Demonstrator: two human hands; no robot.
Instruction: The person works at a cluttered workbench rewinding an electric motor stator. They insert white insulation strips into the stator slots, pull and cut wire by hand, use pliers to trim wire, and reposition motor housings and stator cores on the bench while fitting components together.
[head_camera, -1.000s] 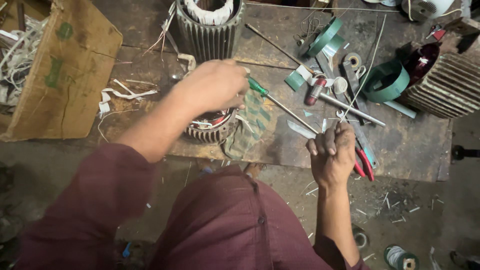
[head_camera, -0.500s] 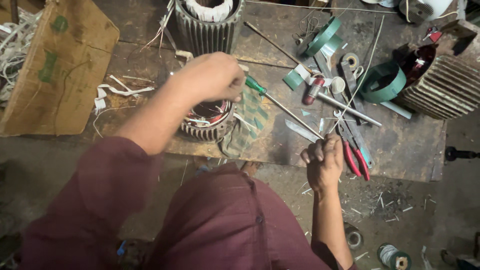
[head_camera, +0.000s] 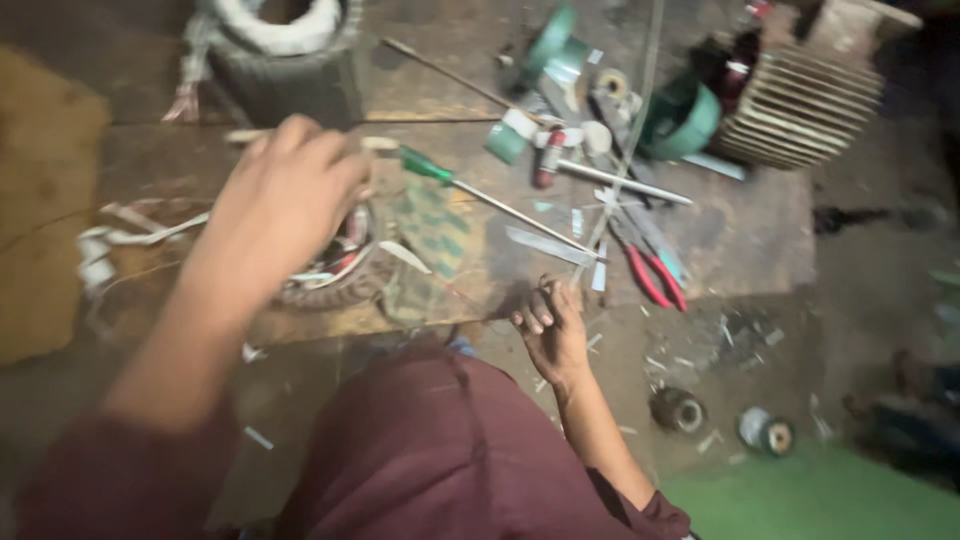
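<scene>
Screwdriver (head_camera: 480, 195) and pliers (head_camera: 652, 272) beside stator (head_camera: 335, 275)

The left hand (head_camera: 285, 200) is raised well forward, back of the hand toward the camera, knuckles up, its fingers curled downward and bunched together so the fingertips are hidden beneath the hand. The left forearm runs bare from the wrist back toward the lower left, where a maroon sleeve (head_camera: 120, 470) covers the upper arm. The right hand (head_camera: 550, 325) sits lower and closer to the body, palm turned partly upward, fingers loosely curled inward with the fingernails showing; whether it pinches anything cannot be told. Its wrist bends back to a bare forearm that slants down to the right.
</scene>
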